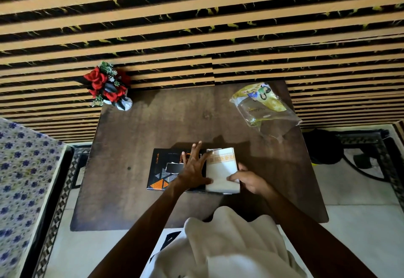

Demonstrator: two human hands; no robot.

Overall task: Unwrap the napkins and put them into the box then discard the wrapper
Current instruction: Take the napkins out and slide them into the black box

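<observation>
We note the napkins [222, 169], long axis running away from us, held at their near right edge by the right hand [247, 180], stack butted against the box [172, 169] that our left hand [193, 168] pins with flat, spread fingers; wrapper [263, 107] lies well apart, beyond the right fingers.

Single head-worn wide-angle view, looking steeply down, table [135, 201] close below
</observation>
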